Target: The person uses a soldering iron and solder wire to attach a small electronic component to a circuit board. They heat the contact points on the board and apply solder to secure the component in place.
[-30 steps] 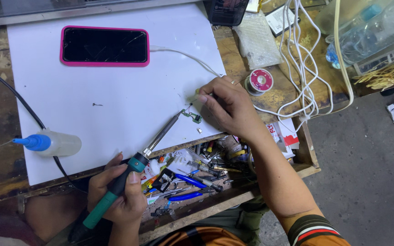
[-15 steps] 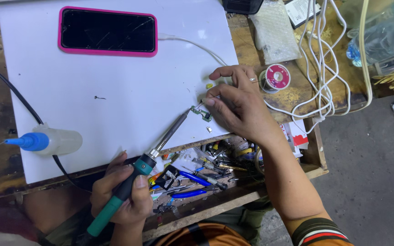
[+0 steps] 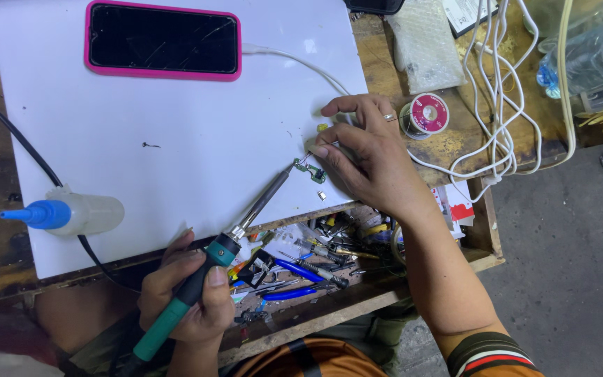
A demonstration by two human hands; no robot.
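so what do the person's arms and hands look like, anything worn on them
Both hands, the left hand and the right hand, are bare, with no gloves. The right forearm is bare up to a dark cuff with red, white and orange stripes. No left sleeve shows.

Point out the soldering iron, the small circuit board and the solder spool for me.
soldering iron point(image 3: 176, 311), head view, on its green handle.
small circuit board point(image 3: 312, 170), head view, on its green face.
solder spool point(image 3: 427, 114), head view, on its pink top.
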